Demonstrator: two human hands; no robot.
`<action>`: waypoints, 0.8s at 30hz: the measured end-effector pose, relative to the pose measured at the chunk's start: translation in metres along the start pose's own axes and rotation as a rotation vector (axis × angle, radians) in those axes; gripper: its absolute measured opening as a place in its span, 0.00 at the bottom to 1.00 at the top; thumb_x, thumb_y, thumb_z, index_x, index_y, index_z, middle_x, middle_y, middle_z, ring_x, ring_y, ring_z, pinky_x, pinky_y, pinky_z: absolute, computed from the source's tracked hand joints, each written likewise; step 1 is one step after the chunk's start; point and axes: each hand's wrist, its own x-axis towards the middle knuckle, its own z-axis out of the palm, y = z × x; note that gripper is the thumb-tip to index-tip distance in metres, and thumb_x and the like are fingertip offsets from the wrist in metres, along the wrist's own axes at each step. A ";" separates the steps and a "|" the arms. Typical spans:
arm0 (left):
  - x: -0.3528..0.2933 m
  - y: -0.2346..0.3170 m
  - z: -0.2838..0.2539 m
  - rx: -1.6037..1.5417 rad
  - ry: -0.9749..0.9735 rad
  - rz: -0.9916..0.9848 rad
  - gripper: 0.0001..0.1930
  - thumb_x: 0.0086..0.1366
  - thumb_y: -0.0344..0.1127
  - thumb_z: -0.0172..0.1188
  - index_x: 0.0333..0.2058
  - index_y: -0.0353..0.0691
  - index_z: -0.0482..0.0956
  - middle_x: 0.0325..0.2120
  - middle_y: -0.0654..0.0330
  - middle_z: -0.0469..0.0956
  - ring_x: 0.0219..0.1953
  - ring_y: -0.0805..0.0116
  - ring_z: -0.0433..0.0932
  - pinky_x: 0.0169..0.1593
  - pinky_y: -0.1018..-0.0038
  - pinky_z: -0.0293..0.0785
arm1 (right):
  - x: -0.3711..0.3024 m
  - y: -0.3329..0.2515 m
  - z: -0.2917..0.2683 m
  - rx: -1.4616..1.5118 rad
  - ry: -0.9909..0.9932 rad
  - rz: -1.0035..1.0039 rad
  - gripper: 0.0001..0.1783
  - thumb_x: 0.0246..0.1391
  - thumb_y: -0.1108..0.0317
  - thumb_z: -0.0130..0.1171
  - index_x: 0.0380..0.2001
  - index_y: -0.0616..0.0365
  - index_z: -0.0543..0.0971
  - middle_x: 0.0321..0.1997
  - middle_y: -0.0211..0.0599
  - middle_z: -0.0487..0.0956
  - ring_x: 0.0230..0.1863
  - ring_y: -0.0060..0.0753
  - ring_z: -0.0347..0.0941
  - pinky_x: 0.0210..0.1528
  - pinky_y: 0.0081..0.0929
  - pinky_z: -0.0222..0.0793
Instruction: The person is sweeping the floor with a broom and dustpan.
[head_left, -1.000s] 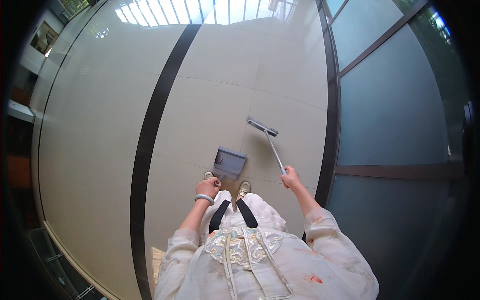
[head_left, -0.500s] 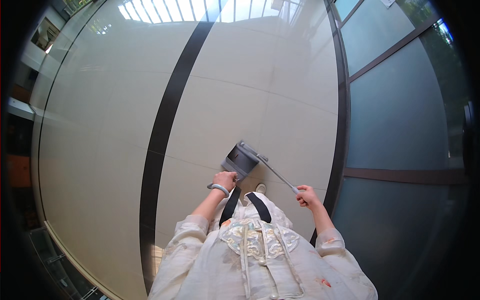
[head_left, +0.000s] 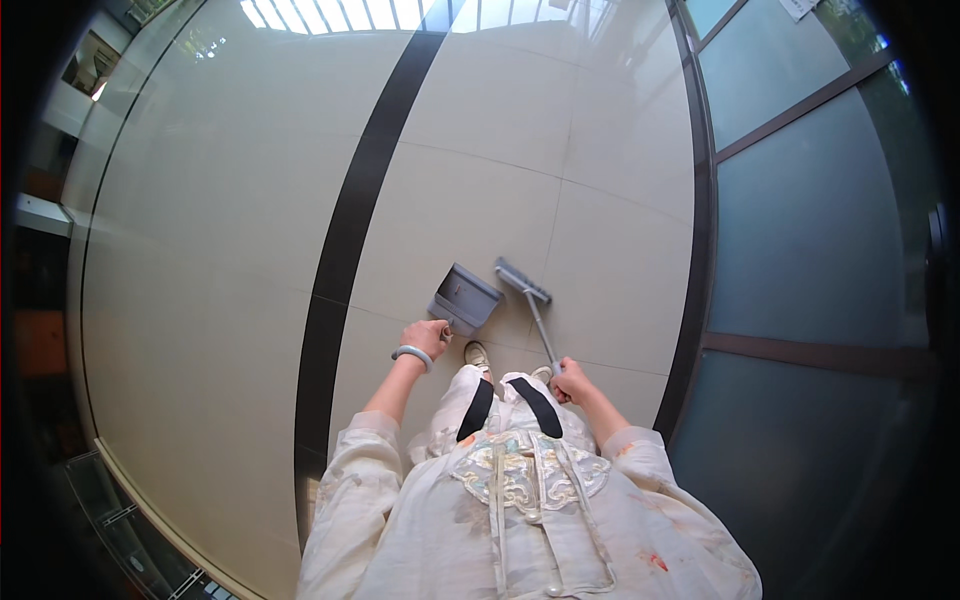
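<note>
My left hand (head_left: 428, 338) is closed round the handle end of a grey dustpan (head_left: 466, 298), whose open side faces away from me and to the right. A few small dark bits seem to lie inside the pan. To its right, a small grey broom (head_left: 524, 281) has its bristle head on or just over the floor, a little apart from the pan's lip. My right hand (head_left: 570, 382) grips the broom's handle near its end, close to my right knee. A grey bangle sits on my left wrist.
Large pale glossy tiles (head_left: 480, 190) cover the floor, crossed by a dark stripe (head_left: 335, 240). Along the right runs a frosted glass partition (head_left: 810, 220) with brown frames. My shoes (head_left: 477, 355) stand just behind the dustpan. A railing edge (head_left: 150, 510) curves at lower left.
The broom head has come off the dustpan and now lies to its right. My right hand has moved left toward my body. My left hand and the dustpan have shifted slightly left and forward.
</note>
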 end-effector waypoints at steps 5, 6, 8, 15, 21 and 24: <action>0.001 0.003 -0.013 -0.019 -0.141 -0.013 0.10 0.50 0.44 0.60 0.31 0.50 0.79 0.30 0.60 0.79 0.34 0.59 0.77 0.41 0.66 0.73 | -0.040 -0.001 -0.032 0.098 -0.122 0.094 0.27 0.39 0.85 0.49 0.46 0.58 0.62 0.15 0.35 0.66 0.10 0.21 0.58 0.07 0.21 0.47; 0.000 0.004 -0.017 -0.020 -0.142 -0.008 0.10 0.50 0.44 0.60 0.31 0.50 0.79 0.30 0.60 0.79 0.34 0.59 0.77 0.41 0.66 0.73 | -0.045 0.000 -0.043 0.225 -0.132 0.133 0.30 0.39 0.85 0.49 0.49 0.57 0.61 0.15 0.34 0.66 0.10 0.20 0.57 0.08 0.20 0.47; -0.004 -0.003 -0.024 -0.082 -0.200 -0.038 0.11 0.50 0.45 0.59 0.30 0.49 0.79 0.29 0.59 0.79 0.34 0.59 0.77 0.41 0.67 0.72 | -0.056 0.004 -0.049 0.274 -0.120 0.148 0.32 0.39 0.86 0.48 0.53 0.56 0.60 0.17 0.34 0.66 0.11 0.19 0.55 0.09 0.20 0.47; -0.015 -0.005 -0.021 -0.002 -0.105 0.094 0.10 0.50 0.46 0.59 0.27 0.48 0.80 0.26 0.59 0.79 0.32 0.59 0.78 0.40 0.67 0.73 | -0.043 -0.014 -0.070 0.372 0.124 0.018 0.31 0.40 0.85 0.46 0.52 0.57 0.60 0.15 0.32 0.64 0.09 0.18 0.54 0.08 0.20 0.46; -0.043 -0.014 -0.086 0.048 -0.157 0.188 0.10 0.49 0.45 0.59 0.28 0.50 0.80 0.26 0.61 0.80 0.32 0.61 0.78 0.38 0.67 0.73 | -0.046 -0.061 -0.033 0.405 0.302 -0.024 0.21 0.40 0.83 0.46 0.42 0.59 0.63 0.14 0.31 0.64 0.08 0.21 0.56 0.06 0.22 0.47; -0.052 0.003 -0.125 0.025 -0.157 0.188 0.10 0.49 0.46 0.59 0.29 0.51 0.80 0.26 0.62 0.80 0.32 0.61 0.78 0.38 0.67 0.73 | -0.080 -0.082 0.002 0.012 0.428 -0.081 0.18 0.40 0.82 0.48 0.39 0.60 0.65 0.14 0.32 0.65 0.08 0.21 0.56 0.06 0.23 0.48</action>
